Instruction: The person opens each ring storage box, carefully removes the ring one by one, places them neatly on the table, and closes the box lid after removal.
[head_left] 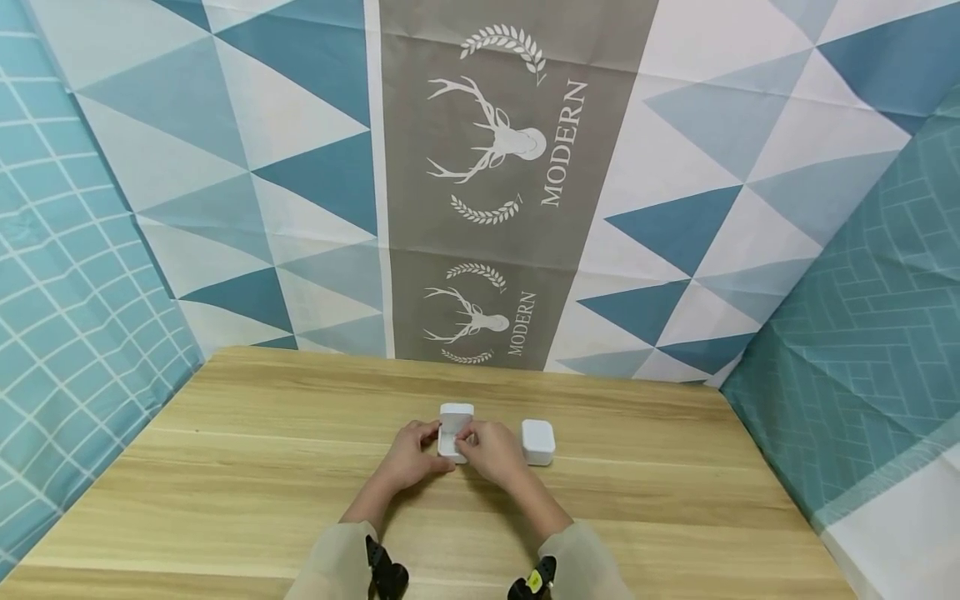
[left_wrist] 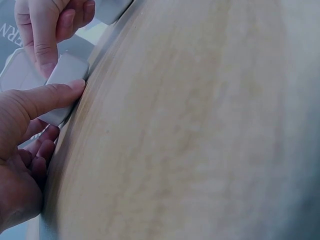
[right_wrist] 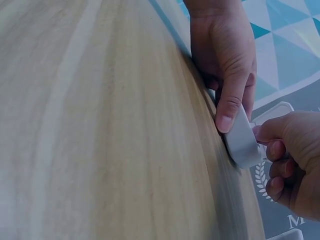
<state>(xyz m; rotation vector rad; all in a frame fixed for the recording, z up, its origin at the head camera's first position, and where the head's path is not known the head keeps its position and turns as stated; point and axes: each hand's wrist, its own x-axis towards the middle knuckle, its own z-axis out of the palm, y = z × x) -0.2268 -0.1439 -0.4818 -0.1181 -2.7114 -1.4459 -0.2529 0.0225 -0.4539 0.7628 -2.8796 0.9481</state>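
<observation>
A small white hinged box [head_left: 456, 410], like a ring box, stands on the wooden table with its lid raised. My left hand [head_left: 411, 455] grips its base from the left, the thumb pressed on the near side. In the left wrist view that thumb lies across the base of the box [left_wrist: 68, 70]. The right hand [head_left: 491, 450] reaches in from the right, fingers curled, with thumb and fingertip inside the box. Whether they pinch something small is hidden. In the right wrist view the right hand [right_wrist: 295, 155] meets the box [right_wrist: 241, 142] opposite the left hand [right_wrist: 225, 65].
A second white box [head_left: 537, 440] with rounded corners sits closed on the table [head_left: 300, 467], just right of the right hand. Behind the table hangs a patterned cloth [head_left: 480, 208], with blue-green cloths at both sides.
</observation>
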